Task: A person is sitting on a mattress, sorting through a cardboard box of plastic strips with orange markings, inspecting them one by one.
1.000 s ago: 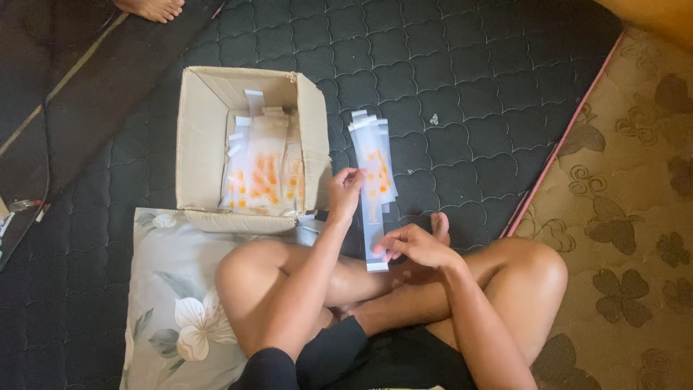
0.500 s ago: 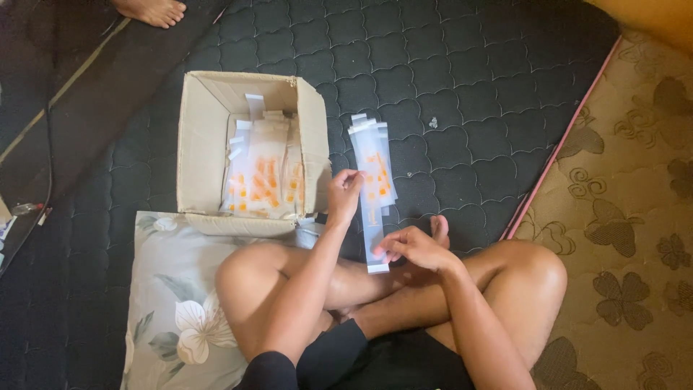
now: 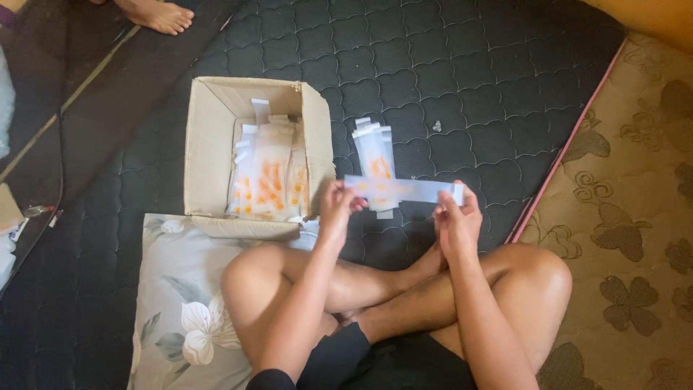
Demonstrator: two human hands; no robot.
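A long clear plastic sleeve (image 3: 401,190) with orange print is stretched level between both hands, just above the crossed legs. The left hand (image 3: 338,209) has its fingers pinched shut on the sleeve's left end; the right hand (image 3: 456,217) has its fingers closed on the right end. Just behind it, a small stack of similar sleeves (image 3: 375,155) lies on the dark quilted mat (image 3: 469,94). To the left sits an open cardboard box (image 3: 209,152) packed with more sleeves, and a floral pillow (image 3: 180,310) lies under the left knee. A bare foot (image 3: 155,14) shows at the top edge.
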